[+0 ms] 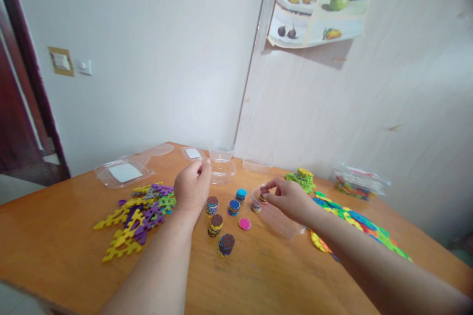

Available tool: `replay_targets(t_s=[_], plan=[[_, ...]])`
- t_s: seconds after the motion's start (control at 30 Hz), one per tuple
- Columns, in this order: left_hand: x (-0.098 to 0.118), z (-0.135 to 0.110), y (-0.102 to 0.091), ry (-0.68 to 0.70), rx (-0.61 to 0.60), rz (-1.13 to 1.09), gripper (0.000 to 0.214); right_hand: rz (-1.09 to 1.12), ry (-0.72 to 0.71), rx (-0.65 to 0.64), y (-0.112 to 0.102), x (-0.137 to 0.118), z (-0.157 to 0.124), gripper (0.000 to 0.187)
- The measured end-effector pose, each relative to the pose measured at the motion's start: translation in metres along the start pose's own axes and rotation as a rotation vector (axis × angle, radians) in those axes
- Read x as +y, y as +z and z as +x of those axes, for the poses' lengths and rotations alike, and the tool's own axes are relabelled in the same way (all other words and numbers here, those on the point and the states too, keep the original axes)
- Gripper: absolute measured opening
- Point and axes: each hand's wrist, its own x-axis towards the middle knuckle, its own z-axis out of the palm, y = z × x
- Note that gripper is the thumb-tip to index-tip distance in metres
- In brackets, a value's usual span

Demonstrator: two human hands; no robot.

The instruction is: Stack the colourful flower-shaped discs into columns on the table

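My left hand [192, 184] is closed in front of the left end of a clear plastic container [226, 177]; what its fingers hold, if anything, is hidden. The fingertips of my right hand [290, 199] pinch a small stack of round notched discs [263, 194], brown on top, at a clear plastic tray [284, 226]. Another disc stack [255, 205] is close beside it. Between my hands stand short stacks topped in blue [234, 206], light blue [241, 194] and brown [216, 222]. A pink disc [244, 224] lies flat among them.
Yellow and purple puzzle-like pieces [138, 216] are heaped at the left. On the right lie colourful flat pieces [354, 221], green connected pieces [301, 179] and a filled clear box [358, 183]. Clear lids [123, 172] rest at the table's back left, near the wall.
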Motion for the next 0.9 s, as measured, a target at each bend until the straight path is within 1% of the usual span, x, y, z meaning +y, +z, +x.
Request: replay_targets(t_s=[0.1, 0.27, 0.37, 0.47, 0.53, 0.57, 0.6, 0.67, 0.7, 0.73, 0.8, 0.83, 0.87, 0.9], plan=[[-0.001, 0.000, 0.000, 0.000, -0.003, 0.004, 0.045, -0.010, 0.050, -0.093, 0.001, 0.012, 0.018, 0.025], [-0.001, 0.000, 0.001, -0.004, -0.009, 0.011, 0.046, 0.086, 0.050, -0.223, 0.008, 0.011, 0.026, 0.017], [-0.003, 0.000, 0.002, 0.003, -0.008, 0.024, 0.046, 0.125, 0.048, -0.263, 0.014, 0.012, 0.029, 0.012], [-0.004, 0.000, 0.002, -0.004, -0.009, 0.027, 0.045, 0.188, 0.034, -0.303, 0.017, 0.017, 0.033, 0.011], [-0.003, 0.001, 0.002, -0.012, -0.009, 0.026, 0.045, 0.216, 0.029, -0.308, 0.016, 0.020, 0.034, 0.013], [-0.002, 0.001, 0.002, -0.014, -0.008, 0.025, 0.045, 0.222, 0.033, -0.292, 0.015, 0.020, 0.033, 0.014], [-0.001, 0.001, 0.001, -0.016, -0.008, 0.025, 0.045, 0.221, 0.039, -0.254, 0.013, 0.019, 0.031, 0.014], [-0.001, 0.001, 0.001, -0.015, -0.004, 0.025, 0.044, 0.210, 0.024, -0.137, 0.010, 0.014, 0.022, 0.014], [0.000, 0.001, 0.001, -0.013, -0.003, 0.024, 0.044, 0.199, 0.001, -0.072, 0.009, 0.009, 0.014, 0.014], [-0.001, 0.001, 0.001, -0.011, -0.001, 0.023, 0.044, 0.195, -0.051, -0.034, 0.009, 0.004, 0.005, 0.014], [-0.001, 0.001, 0.001, -0.005, 0.000, 0.024, 0.045, 0.182, -0.157, -0.093, 0.013, -0.007, -0.016, 0.016], [-0.002, 0.001, 0.001, -0.003, -0.002, 0.026, 0.045, 0.156, -0.187, -0.144, 0.016, -0.013, -0.026, 0.018], [-0.002, 0.001, 0.001, -0.004, -0.003, 0.029, 0.046, 0.116, -0.175, -0.202, 0.022, -0.017, -0.035, 0.020], [-0.002, 0.001, 0.002, -0.006, -0.006, 0.032, 0.046, 0.062, -0.149, -0.215, 0.027, -0.020, -0.042, 0.023]])
